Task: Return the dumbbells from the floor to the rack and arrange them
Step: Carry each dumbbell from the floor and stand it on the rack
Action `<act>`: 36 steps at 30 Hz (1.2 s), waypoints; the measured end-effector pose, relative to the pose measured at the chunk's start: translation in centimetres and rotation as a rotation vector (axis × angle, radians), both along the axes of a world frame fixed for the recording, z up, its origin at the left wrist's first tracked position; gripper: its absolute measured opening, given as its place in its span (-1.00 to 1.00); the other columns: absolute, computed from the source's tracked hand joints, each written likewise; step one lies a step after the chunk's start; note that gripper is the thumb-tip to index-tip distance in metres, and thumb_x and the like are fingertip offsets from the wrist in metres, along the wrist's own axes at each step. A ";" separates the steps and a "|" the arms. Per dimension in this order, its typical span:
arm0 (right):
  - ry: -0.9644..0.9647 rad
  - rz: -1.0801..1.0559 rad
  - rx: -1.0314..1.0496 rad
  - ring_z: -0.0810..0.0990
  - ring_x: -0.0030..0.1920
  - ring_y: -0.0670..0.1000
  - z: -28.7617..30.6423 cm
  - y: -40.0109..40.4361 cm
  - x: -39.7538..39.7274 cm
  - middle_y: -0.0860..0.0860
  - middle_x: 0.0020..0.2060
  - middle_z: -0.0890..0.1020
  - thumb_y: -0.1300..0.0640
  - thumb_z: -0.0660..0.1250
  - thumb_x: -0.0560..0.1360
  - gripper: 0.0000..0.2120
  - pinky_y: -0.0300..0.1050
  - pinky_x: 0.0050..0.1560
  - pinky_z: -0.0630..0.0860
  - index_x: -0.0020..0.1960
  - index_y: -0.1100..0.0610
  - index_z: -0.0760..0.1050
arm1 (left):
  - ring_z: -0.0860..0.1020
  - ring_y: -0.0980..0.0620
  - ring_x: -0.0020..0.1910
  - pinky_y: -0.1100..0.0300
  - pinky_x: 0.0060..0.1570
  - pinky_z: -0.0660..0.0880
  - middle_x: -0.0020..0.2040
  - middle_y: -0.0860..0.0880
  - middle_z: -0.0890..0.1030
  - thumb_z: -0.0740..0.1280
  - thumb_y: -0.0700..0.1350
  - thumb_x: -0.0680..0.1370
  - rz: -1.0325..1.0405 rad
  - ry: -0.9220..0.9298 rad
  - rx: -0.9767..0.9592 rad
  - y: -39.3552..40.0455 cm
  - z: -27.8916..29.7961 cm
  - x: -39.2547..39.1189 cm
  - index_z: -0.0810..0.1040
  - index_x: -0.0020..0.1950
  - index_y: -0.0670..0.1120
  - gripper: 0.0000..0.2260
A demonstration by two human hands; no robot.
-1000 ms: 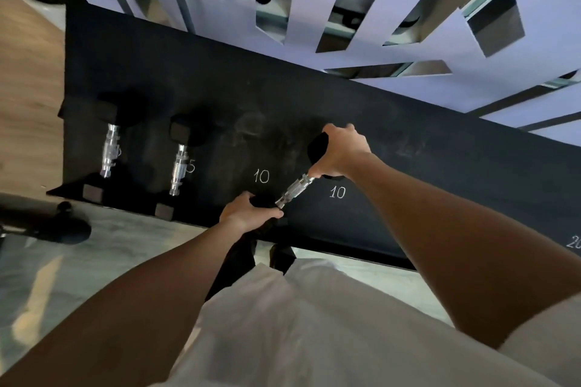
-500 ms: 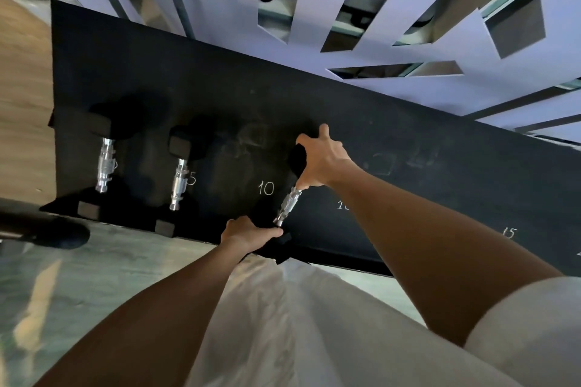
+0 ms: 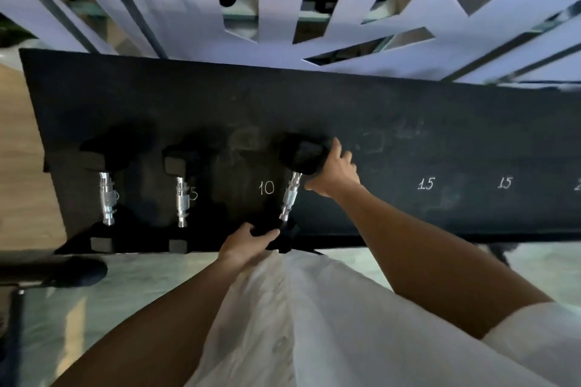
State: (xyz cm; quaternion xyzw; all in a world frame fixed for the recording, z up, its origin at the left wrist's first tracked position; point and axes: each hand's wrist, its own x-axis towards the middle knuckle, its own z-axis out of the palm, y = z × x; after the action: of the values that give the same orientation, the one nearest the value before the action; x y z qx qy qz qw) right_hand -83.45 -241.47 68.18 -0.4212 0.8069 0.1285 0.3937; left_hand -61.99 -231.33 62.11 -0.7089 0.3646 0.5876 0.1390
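A black dumbbell with a chrome handle (image 3: 290, 198) lies on the black rack shelf (image 3: 408, 122), just right of the chalked "10". My right hand (image 3: 334, 171) grips its far head from the right side. My left hand (image 3: 248, 240) grips its near head at the shelf's front edge. Two smaller dumbbells rest further left on the shelf: one (image 3: 107, 198) at the far left and one (image 3: 181, 203) by the chalked "5".
Chalked numbers "15" (image 3: 426, 184) mark spots to the right on the shelf. A dark bar end (image 3: 63, 272) sticks in from the left over the pale floor. White panels and mirror strips rise behind the rack. My white shirt fills the lower middle.
The dumbbell has slid left along the shelf and turned nearly straight, close to the chalked "10". Both hands stayed on its heads. The view shifted right, showing the "15" marks.
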 end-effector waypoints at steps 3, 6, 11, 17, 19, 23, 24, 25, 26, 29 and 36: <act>-0.096 -0.184 0.147 0.49 0.35 0.22 -0.5 3.8 -0.3 0.19 0.41 0.43 -0.03 0.46 0.49 -0.14 0.00 0.14 0.50 0.61 0.19 0.09 | 0.58 -0.05 0.18 0.12 0.05 0.46 0.20 0.01 0.61 0.38 0.37 0.40 -0.126 -0.030 -0.050 -0.6 0.5 0.1 0.45 0.36 0.04 -0.36; -0.189 -0.141 0.160 0.58 0.25 0.21 -0.2 7.2 -0.4 0.14 0.22 0.60 -0.07 0.37 0.54 -0.54 -0.06 0.15 0.54 0.32 0.20 0.53 | 0.60 -0.04 0.04 0.12 -0.06 0.46 0.01 0.05 0.60 0.39 0.26 0.45 -0.297 -0.051 -0.196 -1.8 0.8 -0.9 0.45 0.15 0.04 -0.58; -0.276 -0.346 0.016 0.59 0.22 0.16 0.8 12.9 -1.1 0.08 0.16 0.65 -0.06 0.37 0.53 -0.66 -0.12 0.11 0.51 0.21 0.10 0.62 | 0.60 0.00 -0.12 0.09 -0.12 0.50 -0.17 0.06 0.62 0.41 0.15 0.47 -0.537 0.051 -0.311 -2.5 2.4 -4.3 0.49 -0.13 0.07 -0.80; -0.279 -0.674 -0.160 0.59 0.22 0.16 1.9 23.0 -3.7 0.08 0.17 0.65 -0.01 0.36 0.56 -0.71 -0.14 0.04 0.46 0.19 0.11 0.61 | 0.60 0.06 -0.09 0.12 -0.09 0.51 -0.14 0.08 0.63 0.40 0.14 0.50 -0.919 0.131 -0.313 1.5 4.2 -9.5 0.55 -0.14 0.07 -0.84; -0.283 -0.800 -0.182 0.59 0.25 0.16 2.1 27.8 -4.3 0.09 0.20 0.63 -0.04 0.36 0.56 -0.69 -0.12 0.10 0.48 0.24 0.08 0.59 | 0.58 0.09 -0.12 0.18 -0.19 0.45 -0.13 0.10 0.62 0.38 0.16 0.50 -1.033 0.135 -0.325 4.0 5.1 -11.5 0.54 -0.14 0.09 -0.84; -0.301 -1.014 -0.226 0.60 0.25 0.13 2.1 39.6 -4.5 0.09 0.23 0.63 -0.06 0.38 0.55 -0.65 -0.13 0.17 0.50 0.29 0.05 0.57 | 0.60 0.04 -0.08 0.09 -0.09 0.51 -0.09 0.05 0.64 0.39 0.14 0.52 -1.238 0.166 -0.335 11.4 6.9 -15.8 0.56 -0.09 0.05 -0.82; -0.295 -1.067 -0.231 0.59 0.25 0.13 2.2 43.0 -4.3 0.09 0.24 0.63 -0.06 0.38 0.55 -0.64 -0.13 0.17 0.49 0.29 0.05 0.58 | 0.61 0.01 -0.05 0.07 -0.03 0.52 -0.08 0.04 0.64 0.39 0.13 0.53 -1.282 0.180 -0.335 13.7 7.3 -16.9 0.57 -0.07 0.03 -0.81; -0.287 -1.121 -0.235 0.59 0.25 0.13 2.2 46.4 -4.1 0.09 0.25 0.63 -0.05 0.39 0.55 -0.64 -0.14 0.16 0.47 0.30 0.05 0.58 | 0.61 -0.02 -0.04 0.06 0.02 0.52 -0.08 0.02 0.62 0.40 0.12 0.53 -1.325 0.195 -0.336 16.1 7.6 -17.9 0.57 -0.05 0.01 -0.81; -0.278 -1.175 -0.238 0.59 0.26 0.13 2.3 49.9 -3.8 0.09 0.25 0.63 -0.05 0.39 0.55 -0.64 -0.14 0.16 0.46 0.30 0.05 0.58 | 0.60 -0.04 -0.06 0.05 0.03 0.52 -0.10 0.02 0.61 0.40 0.11 0.53 -1.372 0.209 -0.336 18.7 8.0 -19.0 0.56 -0.05 0.00 -0.80; -0.254 -1.324 -0.224 0.57 0.28 0.11 2.5 59.1 -2.8 0.08 0.27 0.63 -0.03 0.39 0.55 -0.65 -0.16 0.14 0.44 0.29 0.06 0.58 | 0.55 -0.03 -0.16 0.05 -0.05 0.51 -0.16 0.00 0.58 0.40 0.08 0.55 -1.491 0.264 -0.326 25.6 8.9 -21.8 0.57 -0.04 -0.07 -0.79; -0.199 -1.646 -0.266 0.56 0.31 0.10 3.0 75.2 -0.8 0.06 0.27 0.63 -0.01 0.36 0.57 -0.66 -0.13 0.24 0.45 0.30 0.09 0.57 | 0.45 0.00 -0.32 0.22 -0.30 0.41 -0.22 -0.08 0.50 0.38 -0.11 0.60 -1.774 0.350 -0.230 41.1 10.0 -27.0 0.53 -0.04 -0.15 -0.88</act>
State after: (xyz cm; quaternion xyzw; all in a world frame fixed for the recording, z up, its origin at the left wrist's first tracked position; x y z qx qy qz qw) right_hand -84.22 -166.26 71.13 0.2497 0.8266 -0.3336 0.3782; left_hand -89.04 -190.22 72.08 -0.0784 0.8484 0.3242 0.4111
